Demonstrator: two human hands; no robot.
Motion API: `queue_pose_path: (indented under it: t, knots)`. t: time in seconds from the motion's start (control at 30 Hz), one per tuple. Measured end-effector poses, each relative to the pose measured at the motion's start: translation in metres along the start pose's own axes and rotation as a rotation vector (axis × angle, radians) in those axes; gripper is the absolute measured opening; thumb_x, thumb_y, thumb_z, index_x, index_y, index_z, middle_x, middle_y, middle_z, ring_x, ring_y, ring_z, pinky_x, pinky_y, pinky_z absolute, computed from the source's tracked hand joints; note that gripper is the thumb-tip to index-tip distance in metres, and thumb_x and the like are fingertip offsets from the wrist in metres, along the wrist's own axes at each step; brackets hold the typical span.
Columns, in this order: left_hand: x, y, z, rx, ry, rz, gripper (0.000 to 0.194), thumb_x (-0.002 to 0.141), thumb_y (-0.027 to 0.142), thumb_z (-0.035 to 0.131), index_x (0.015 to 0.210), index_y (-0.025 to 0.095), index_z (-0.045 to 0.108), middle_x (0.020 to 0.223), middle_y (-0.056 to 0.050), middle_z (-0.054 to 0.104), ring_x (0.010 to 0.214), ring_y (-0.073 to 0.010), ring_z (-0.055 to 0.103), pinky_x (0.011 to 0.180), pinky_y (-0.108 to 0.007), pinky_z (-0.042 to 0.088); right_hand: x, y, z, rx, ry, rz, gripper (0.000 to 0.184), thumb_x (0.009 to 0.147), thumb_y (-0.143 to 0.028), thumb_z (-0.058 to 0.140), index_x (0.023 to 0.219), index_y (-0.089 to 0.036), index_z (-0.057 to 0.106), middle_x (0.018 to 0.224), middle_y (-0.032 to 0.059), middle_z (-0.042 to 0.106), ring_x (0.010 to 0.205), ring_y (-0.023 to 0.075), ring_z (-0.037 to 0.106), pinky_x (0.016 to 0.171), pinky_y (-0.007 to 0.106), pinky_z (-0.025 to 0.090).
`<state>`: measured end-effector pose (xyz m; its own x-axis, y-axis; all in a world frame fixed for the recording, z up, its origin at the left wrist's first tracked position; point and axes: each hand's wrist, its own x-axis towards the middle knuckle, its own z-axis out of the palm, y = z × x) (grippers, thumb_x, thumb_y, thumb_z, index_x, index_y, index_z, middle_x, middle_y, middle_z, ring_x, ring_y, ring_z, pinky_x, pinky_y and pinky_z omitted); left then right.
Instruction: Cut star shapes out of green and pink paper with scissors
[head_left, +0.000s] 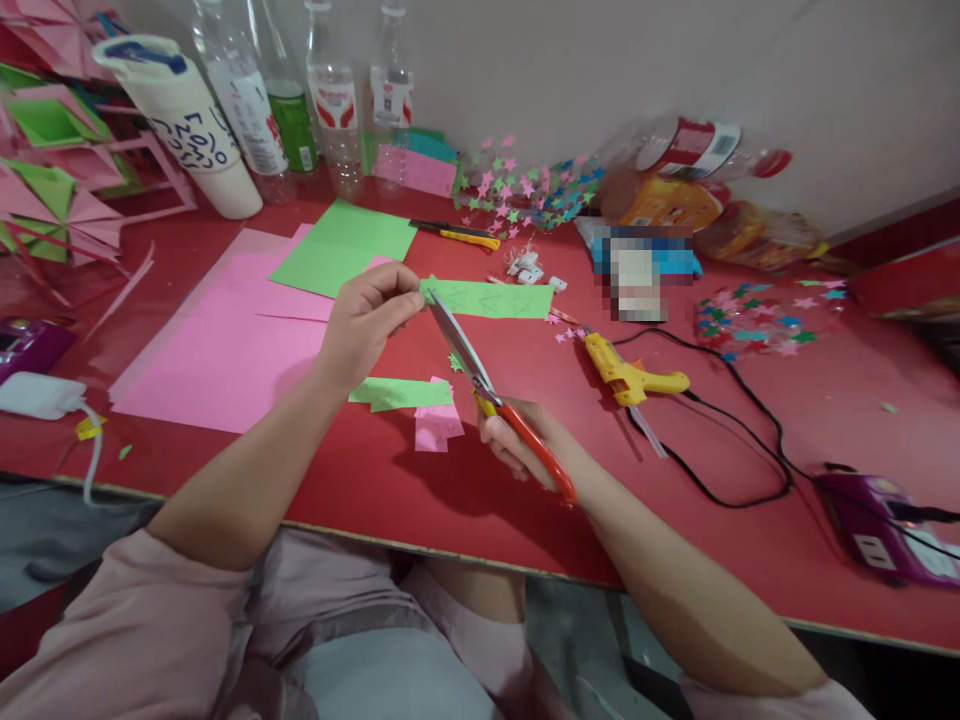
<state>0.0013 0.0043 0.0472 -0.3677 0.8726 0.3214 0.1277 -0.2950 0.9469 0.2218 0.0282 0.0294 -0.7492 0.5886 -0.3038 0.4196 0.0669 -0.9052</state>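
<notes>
Between the thumb and fingers of my left hand (373, 322) is the left end of a green paper strip (491, 299) with stars drawn on it. My right hand (523, 440) is closed around the scissors (536, 447), which have orange-red handles. The blades point up and left, with their tips at the strip's left end beside my left fingertips. Below the strip, a green paper scrap (401, 393) and pink pieces with drawn stars (439, 430) lie on the red table. A small green cut star (455, 362) shows just left of the blades.
Pink sheets (217, 340) and a green sheet (349, 245) lie at left. A yellow utility knife (469, 236) is behind the strip. At right are a yellow glue gun (634, 375) with a black cord, and loose paper stars (765, 315). Bottles (334, 110) stand along the wall.
</notes>
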Motion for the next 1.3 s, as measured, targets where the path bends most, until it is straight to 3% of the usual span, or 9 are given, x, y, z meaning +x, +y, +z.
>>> queue_pose_path:
  t: [0.63, 1.03, 1.3]
  knots:
    - [0.0014, -0.0021, -0.0026, -0.041, -0.032, -0.036, 0.011, 0.069, 0.015, 0.054, 0.059, 0.018, 0.052, 0.048, 0.004, 0.040, 0.045, -0.0058, 0.036, 0.043, -0.021, 0.029, 0.0011, -0.0002, -0.0004, 0.060, -0.023, 0.042, 0.051, 0.075, -0.070, 0.046, 0.067, -0.020, 0.041, 0.040, -0.0095, 0.035, 0.030, 0.0049, 0.032, 0.032, 0.020, 0.031]
    - [0.0026, -0.0037, -0.0019, -0.046, -0.018, -0.024, 0.011, 0.069, 0.016, 0.058, 0.059, 0.018, 0.054, 0.047, 0.004, 0.043, 0.044, -0.0054, 0.036, 0.042, -0.021, 0.029, 0.0012, -0.0030, 0.0007, 0.020, 0.052, 0.104, 0.035, 0.080, -0.050, 0.050, 0.063, -0.020, 0.042, 0.037, -0.0085, 0.035, 0.028, 0.0059, 0.032, 0.029, 0.020, 0.027]
    - [0.0024, -0.0051, -0.0019, -0.063, -0.011, -0.037, 0.012, 0.071, 0.018, 0.059, 0.059, 0.018, 0.053, 0.047, 0.004, 0.044, 0.043, -0.0054, 0.036, 0.042, -0.023, 0.028, 0.0019, -0.0008, 0.0001, 0.034, 0.044, 0.095, 0.036, 0.079, -0.051, 0.051, 0.063, -0.021, 0.042, 0.036, -0.0081, 0.036, 0.028, 0.0062, 0.031, 0.029, 0.020, 0.025]
